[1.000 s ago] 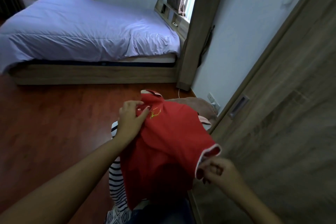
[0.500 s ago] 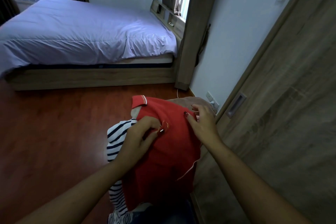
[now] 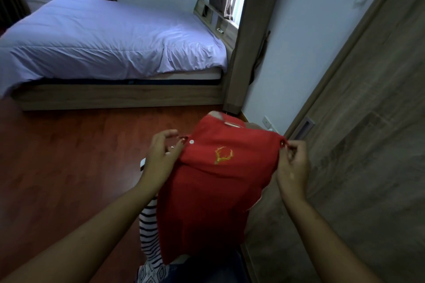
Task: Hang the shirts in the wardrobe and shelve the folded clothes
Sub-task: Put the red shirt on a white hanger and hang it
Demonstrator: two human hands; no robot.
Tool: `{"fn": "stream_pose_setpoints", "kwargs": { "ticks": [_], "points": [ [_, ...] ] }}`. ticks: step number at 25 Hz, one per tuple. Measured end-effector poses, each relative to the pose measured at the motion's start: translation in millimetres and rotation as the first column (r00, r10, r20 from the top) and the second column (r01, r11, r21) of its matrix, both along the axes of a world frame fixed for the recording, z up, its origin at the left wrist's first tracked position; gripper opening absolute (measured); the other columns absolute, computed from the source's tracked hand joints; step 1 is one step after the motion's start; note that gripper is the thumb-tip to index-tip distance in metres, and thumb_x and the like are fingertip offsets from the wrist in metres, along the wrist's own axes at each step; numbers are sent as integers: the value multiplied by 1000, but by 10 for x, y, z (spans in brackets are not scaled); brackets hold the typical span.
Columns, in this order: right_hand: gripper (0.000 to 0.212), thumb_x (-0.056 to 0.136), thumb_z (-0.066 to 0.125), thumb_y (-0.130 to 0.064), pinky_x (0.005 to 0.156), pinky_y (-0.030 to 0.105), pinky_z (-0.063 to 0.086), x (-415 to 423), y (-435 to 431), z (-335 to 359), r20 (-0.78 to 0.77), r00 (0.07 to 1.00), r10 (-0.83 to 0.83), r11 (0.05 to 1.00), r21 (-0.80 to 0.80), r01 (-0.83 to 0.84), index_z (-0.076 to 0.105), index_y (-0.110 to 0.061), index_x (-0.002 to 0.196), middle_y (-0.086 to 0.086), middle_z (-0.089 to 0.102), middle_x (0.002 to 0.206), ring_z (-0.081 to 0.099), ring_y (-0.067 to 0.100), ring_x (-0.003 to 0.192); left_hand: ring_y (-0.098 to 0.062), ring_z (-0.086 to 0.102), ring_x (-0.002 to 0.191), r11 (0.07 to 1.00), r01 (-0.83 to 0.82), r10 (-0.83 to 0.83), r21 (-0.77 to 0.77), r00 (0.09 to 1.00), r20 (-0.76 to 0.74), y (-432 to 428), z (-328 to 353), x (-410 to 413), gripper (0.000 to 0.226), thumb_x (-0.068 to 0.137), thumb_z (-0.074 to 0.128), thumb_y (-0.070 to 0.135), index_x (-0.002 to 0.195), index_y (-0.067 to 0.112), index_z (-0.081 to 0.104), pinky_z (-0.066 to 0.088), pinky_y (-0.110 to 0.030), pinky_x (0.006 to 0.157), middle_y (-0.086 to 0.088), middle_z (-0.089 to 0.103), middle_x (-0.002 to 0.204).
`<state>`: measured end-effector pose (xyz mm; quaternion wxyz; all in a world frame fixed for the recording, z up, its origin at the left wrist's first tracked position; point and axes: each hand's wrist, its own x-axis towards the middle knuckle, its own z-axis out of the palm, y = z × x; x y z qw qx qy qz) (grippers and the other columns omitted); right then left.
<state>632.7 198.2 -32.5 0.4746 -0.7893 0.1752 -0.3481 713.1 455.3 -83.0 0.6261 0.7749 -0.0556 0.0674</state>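
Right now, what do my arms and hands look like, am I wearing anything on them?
Both forearms are bare, with no sleeves, watch or bracelets in view. The left hand has red-painted fingernails, and so does the right hand. No rings can be made out on either hand, and no gloves.

We see red shirt, gold antler emblem, held spread upright, just beside wardrobe door; striped shirt beneath.

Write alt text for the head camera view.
Two bare hands, left hand and right hand, hold a red polo shirt spread open above a striped garment, beside a closed wooden wardrobe door. A made bed stands behind.
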Motion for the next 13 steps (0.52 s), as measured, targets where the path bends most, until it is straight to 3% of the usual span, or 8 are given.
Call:
{"fn": "stream_pose_setpoints", "kwargs": {
  "ticks": [3, 5, 6, 8, 10, 12, 13],
  "points": [
    [38, 85, 63, -36, 84, 35, 52, 23, -155, -201, -336, 932, 138, 978, 193, -75, 49, -18, 115, 7, 61, 113, 61, 25, 106, -7, 62, 92, 941, 234, -282, 243, 942, 184, -200, 99, -76, 18, 86, 65, 16, 98, 28, 70, 47, -21, 85, 8, 70, 103],
    [74, 68, 69, -59, 94, 43, 51, 84, -135, -227, -471, 849, 241, 907, 421, -24, 46, -19, 125, 8, 60, 122, 61, 26, 108, -4, 64, 86, 894, 326, -387, 309, 908, 163, -291, 85, -131, 16, 86, 65, 14, 96, 24, 73, 46, -13, 80, 11, 73, 94],
    [81, 60, 73, -62, 94, 44, 51, 104, -116, -223, -487, 821, 297, 838, 546, 20, 51, -17, 123, 8, 64, 118, 64, 26, 104, -5, 66, 80, 896, 333, -384, 295, 913, 134, -308, 65, -147, 15, 87, 63, 13, 96, 22, 72, 47, -13, 76, 10, 74, 89],
    [64, 62, 80, -46, 90, 42, 54, 96, -99, -188, -465, 805, 367, 755, 655, 34, 63, -12, 114, 11, 72, 102, 69, 27, 94, -9, 66, 65, 929, 290, -323, 229, 938, 124, -294, 78, -137, 16, 90, 59, 9, 95, 18, 71, 48, -12, 65, 6, 73, 80],
    [34, 75, 73, -23, 80, 35, 55, 77, -77, -110, -385, 852, 354, 767, 640, -29, 69, -12, 107, 8, 75, 89, 69, 24, 85, -6, 61, 49, 969, 180, -203, 171, 970, 131, -253, 130, -22, 16, 92, 54, 8, 90, 17, 68, 48, -14, 54, 3, 70, 73],
    [18, 81, 61, -8, 71, 30, 53, 41, -67, -2, -198, 920, 339, 713, 692, -114, 70, -15, 95, 3, 74, 76, 68, 17, 74, -3, 60, 56, 988, 51, -58, 147, 997, 47, -237, 178, 208, 13, 94, 53, 16, 88, 19, 65, 50, -23, 55, 1, 69, 75],
    [21, 82, 56, -2, 68, 28, 54, 11, -51, 73, -107, 939, 327, 673, 723, -152, 69, -16, 89, 1, 73, 70, 67, 14, 68, -9, 64, 67, 986, 21, -17, 166, 1000, -26, -242, 204, 329, 14, 94, 52, 23, 92, 18, 64, 52, -30, 62, -3, 70, 82]
  ]
}}
